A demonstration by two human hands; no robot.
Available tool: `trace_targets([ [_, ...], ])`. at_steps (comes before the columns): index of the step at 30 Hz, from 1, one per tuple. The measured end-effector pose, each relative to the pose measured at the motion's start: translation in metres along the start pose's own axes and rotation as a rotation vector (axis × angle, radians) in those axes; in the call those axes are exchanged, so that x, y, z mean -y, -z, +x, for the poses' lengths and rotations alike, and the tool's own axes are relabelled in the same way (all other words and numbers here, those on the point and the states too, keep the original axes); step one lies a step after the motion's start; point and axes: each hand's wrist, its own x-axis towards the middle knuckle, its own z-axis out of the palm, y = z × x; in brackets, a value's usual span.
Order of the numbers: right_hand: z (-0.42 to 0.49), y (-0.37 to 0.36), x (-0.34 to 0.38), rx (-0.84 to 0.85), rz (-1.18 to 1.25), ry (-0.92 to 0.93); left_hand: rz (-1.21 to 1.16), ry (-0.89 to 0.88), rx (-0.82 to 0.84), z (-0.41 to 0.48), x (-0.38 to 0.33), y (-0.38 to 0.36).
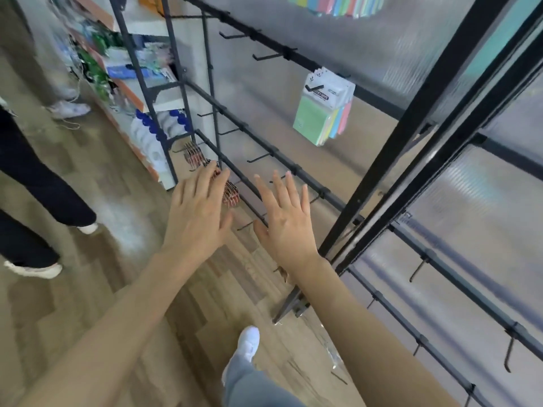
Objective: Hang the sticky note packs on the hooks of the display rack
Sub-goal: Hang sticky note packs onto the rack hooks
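A bunch of sticky note packs (321, 108), pastel green in front with blue and pink behind, hangs from a hook on the upper bar of the black display rack (379, 168). More pastel packs (338, 4) hang at the top edge of the view. My left hand (198, 211) and my right hand (286, 217) are both held out in front of the lower bars with fingers straight and spread, holding nothing. Bare hooks (258, 158) stick out along the bars around them.
Small red-and-silver items (195, 155) hang on the lowest bar behind my left fingertips. A shelf unit (141, 83) with packaged goods stands at the left. A person's dark-trousered legs (35, 201) stand on the wooden floor at the left. My white shoe (249, 342) is below.
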Motion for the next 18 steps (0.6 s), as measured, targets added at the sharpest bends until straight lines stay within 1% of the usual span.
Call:
trace_targets([
  [6, 0.069, -0.005, -0.016, -0.095, 0.019, -0.039, -0.015, -0.025, -0.073, 0.074, 0.016, 0.0],
  [9, 0.098, -0.006, -0.034, -0.173, -0.028, -0.076, -0.023, -0.088, -0.089, 0.112, 0.013, -0.006],
  [13, 0.13, -0.005, -0.052, -0.253, -0.011, -0.112, -0.069, -0.146, -0.143, 0.152, 0.009, -0.013],
  [18, 0.161, -0.007, -0.06, -0.334, -0.026, -0.079, -0.11, -0.178, -0.215, 0.189, 0.019, -0.017],
])
